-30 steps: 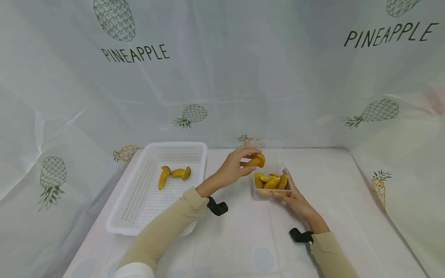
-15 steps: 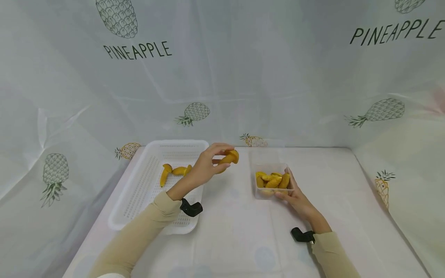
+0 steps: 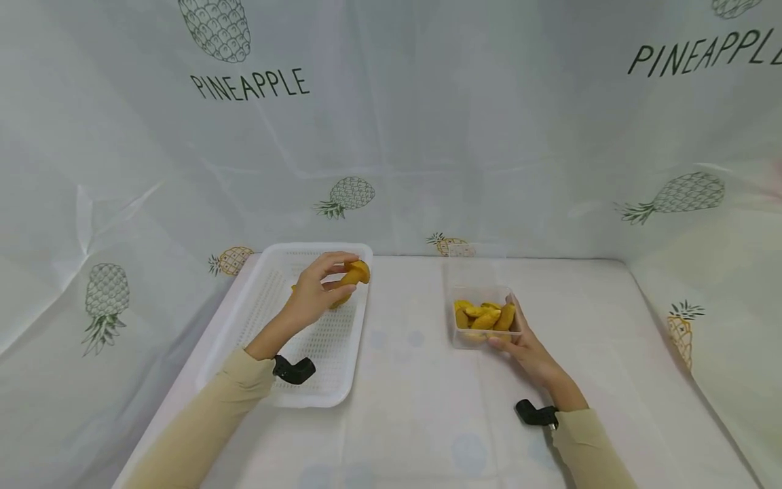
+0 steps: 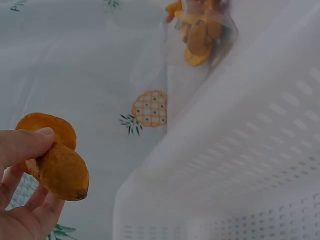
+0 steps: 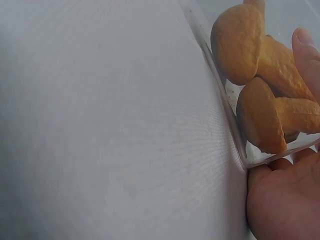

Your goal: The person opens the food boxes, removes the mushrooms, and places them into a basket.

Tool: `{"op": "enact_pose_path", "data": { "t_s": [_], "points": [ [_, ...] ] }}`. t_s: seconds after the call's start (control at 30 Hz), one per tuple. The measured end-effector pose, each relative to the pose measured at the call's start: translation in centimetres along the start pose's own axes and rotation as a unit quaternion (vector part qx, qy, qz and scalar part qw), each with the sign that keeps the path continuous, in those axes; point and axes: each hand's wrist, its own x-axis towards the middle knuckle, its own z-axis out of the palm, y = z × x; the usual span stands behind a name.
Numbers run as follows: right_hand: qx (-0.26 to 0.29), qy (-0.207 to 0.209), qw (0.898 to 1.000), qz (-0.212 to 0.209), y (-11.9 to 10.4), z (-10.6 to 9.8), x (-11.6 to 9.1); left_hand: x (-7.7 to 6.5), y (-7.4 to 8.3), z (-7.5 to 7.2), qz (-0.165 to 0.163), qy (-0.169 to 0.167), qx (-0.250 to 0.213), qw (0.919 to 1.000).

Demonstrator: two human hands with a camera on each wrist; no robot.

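Observation:
Over the far right part of a white perforated plastic basket [image 3: 334, 399], my left hand [image 3: 310, 293] holds a yellow-brown mushroom [image 3: 356, 274] between thumb and fingers. Its cap and thick stem show in the left wrist view, where the mushroom [image 4: 65, 172] is apart from the basket wall [image 4: 150, 185]. My right hand [image 3: 530, 356] grips the right front corner of a clear plastic box [image 3: 457, 334] standing on the table. Several similar mushrooms [image 3: 487, 318] fill the box. The right wrist view shows two mushrooms [image 5: 262, 117] through its side. Other mushrooms in the basket are mostly hidden behind my left hand.
The box's clear lid [image 3: 473, 268] stands raised at its back. A white cloth covers the table [image 3: 409, 407], and a pineapple-print curtain [image 3: 391, 136] hangs behind and at both sides. Between basket and box lies a stretch of tabletop.
My left hand has moved left with the mushroom, from above the box across the table to over the basket. The right hand keeps its grip on the box. The head view has shifted slightly.

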Motion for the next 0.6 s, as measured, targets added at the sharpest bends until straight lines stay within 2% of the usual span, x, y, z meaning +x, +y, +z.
{"op": "enact_pose_path", "data": {
  "t_s": [0.13,0.3,0.43,0.6],
  "points": [
    [0.005,-0.004,1.0,-0.001,0.0,-0.1,0.0,-0.9,-1.3,-1.0,-0.014,0.009,0.01,0.9998],
    [0.014,-0.003,1.0,0.0,0.0,0.0,0.0,-1.9,-3.1,-1.5,-0.034,0.01,0.002,0.9994],
    [0.017,-0.003,1.0,-0.003,-0.1,0.0,0.0,-2.6,-4.3,-1.6,-0.048,-0.001,0.021,0.9986],
    [0.019,-0.004,1.0,-0.003,-0.1,0.0,0.0,-2.9,-5.7,-1.5,-0.065,-0.024,0.015,0.9975]
  ]
}}
